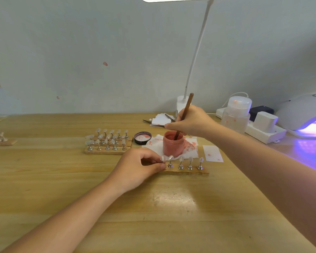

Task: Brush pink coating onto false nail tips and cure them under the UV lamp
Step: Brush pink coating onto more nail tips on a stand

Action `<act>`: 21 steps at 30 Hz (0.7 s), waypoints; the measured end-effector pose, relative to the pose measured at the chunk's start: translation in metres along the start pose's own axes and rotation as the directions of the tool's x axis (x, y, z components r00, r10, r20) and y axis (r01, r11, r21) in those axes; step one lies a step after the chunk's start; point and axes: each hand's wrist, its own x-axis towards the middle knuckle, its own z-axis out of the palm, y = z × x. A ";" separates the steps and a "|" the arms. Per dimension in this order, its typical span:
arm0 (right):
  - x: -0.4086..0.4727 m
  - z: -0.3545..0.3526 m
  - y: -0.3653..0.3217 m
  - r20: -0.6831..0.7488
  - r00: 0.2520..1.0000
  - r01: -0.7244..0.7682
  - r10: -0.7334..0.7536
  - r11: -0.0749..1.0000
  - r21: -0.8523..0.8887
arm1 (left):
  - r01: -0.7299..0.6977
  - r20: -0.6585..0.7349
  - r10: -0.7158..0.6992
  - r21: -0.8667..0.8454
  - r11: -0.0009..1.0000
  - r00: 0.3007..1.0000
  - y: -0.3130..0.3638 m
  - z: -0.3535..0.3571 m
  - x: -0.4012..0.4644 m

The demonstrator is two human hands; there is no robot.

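— Wooden tabletop (62,179) is seen against a pale wall; what is held, and how?

— A brown-handled brush (185,114) is gripped by the right hand (192,121), fingers curled round the shaft, its tip dipped into the open pink jar (172,143). The leftmost stand of a front row is pinched by the left hand (137,168), thumb and fingers closed on it below its nail tip (162,158).

— How are the task's things described?

— Five clear false tips are carried on small metal stands (185,164), set in a line on a narrow wooden strip (188,172) just in front of the jar. No pink can be made out on them. The jar is coated pink inside and out and is stood on stained white paper (190,150); its dark lid (142,137) is laid open side up just to its left.

— And the room around them?

— A second board (106,151) crowded with more stands and tips is placed near, left of the lid. A broad bare stretch of table is left at the near edge, between the forearms. At the right edge the white UV lamp (303,112) is lit violet, well apart from the strip; between them a power strip (263,130) and a clear bottle (236,115) are found. A white desk lamp's stem (197,50) is raised behind the jar.
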 end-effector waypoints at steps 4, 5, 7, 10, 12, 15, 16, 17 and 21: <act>-0.002 -0.008 0.002 -0.083 0.996 -0.019 0.027 0.994 0.105 | -0.011 -0.019 0.011 -0.006 1.000 1.000 0.000 0.000 0.000; -0.002 -0.012 0.004 -0.123 0.991 -0.036 0.059 0.983 0.179 | -0.013 -0.023 0.012 -0.006 1.000 1.000 0.000 0.001 0.000; -0.004 -0.020 0.008 -0.164 0.979 -0.066 0.121 0.949 0.309 | -0.019 -0.025 0.019 -0.007 1.000 0.999 0.000 0.001 0.000; -0.007 -0.025 0.015 -0.177 0.967 -0.096 0.184 0.905 0.414 | -0.037 -0.031 0.037 -0.002 0.999 0.999 0.000 0.001 -0.001; -0.009 -0.026 0.019 -0.159 0.966 -0.113 0.205 0.885 0.451 | -0.041 -0.036 0.041 0.000 0.999 0.999 0.001 0.002 -0.001; -0.010 -0.027 0.023 -0.133 0.969 -0.122 0.209 0.868 0.481 | -0.046 -0.042 0.046 -0.001 0.999 0.998 0.001 0.002 -0.001; -0.010 -0.027 0.024 -0.127 0.970 -0.121 0.206 0.868 0.481 | -0.050 -0.041 0.050 0.001 0.999 0.998 0.001 0.001 -0.001; -0.011 -0.028 0.025 -0.121 0.972 -0.121 0.202 0.869 0.480 | -0.052 -0.040 0.052 0.002 0.999 0.998 0.002 0.001 -0.001; -0.012 -0.033 0.026 -0.132 0.973 -0.103 0.188 0.872 0.479 | -0.052 -0.039 0.052 0.007 0.999 0.998 0.001 0.002 -0.001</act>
